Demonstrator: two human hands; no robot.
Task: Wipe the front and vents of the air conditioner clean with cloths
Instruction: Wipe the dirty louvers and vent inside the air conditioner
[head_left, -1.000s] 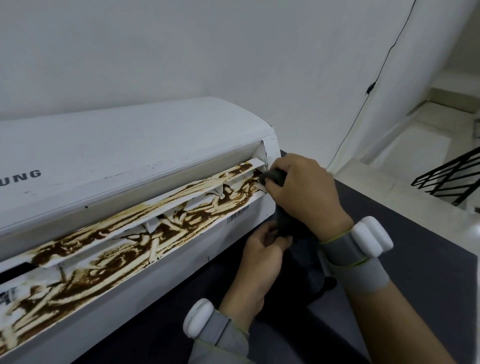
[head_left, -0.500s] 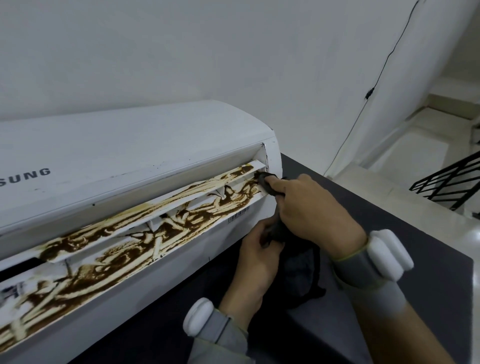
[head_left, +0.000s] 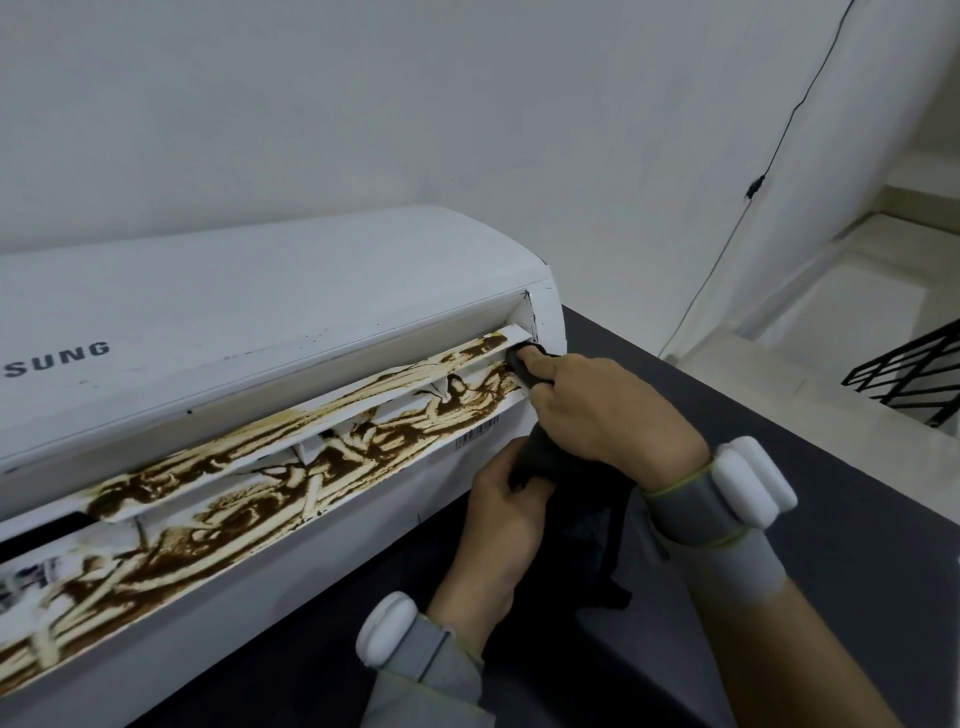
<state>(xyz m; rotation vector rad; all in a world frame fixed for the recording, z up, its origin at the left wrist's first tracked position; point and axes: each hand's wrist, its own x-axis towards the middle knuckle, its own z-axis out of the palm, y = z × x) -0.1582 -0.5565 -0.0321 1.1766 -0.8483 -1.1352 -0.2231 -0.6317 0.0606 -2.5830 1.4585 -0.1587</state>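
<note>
A white air conditioner (head_left: 260, 322) lies on a dark table, its long vent flaps (head_left: 291, 467) smeared with brown grime from left to right. My right hand (head_left: 597, 410) holds a dark cloth (head_left: 576, 499) and pushes a wrapped fingertip into the vent's far right end. Below it my left hand (head_left: 498, 525) grips the hanging part of the same cloth, close to the unit's lower front edge. Most of the cloth is hidden between the two hands.
The dark table top (head_left: 857, 545) runs to the right and ends at an edge. Beyond it lie pale steps (head_left: 841, 312) and a black metal railing (head_left: 914, 374). A thin black cable (head_left: 753, 187) hangs down the white wall.
My right hand has slid forward and lower, its cloth-covered fingertip now pressed into the vent's right end. The left hand has stayed on the hanging cloth.
</note>
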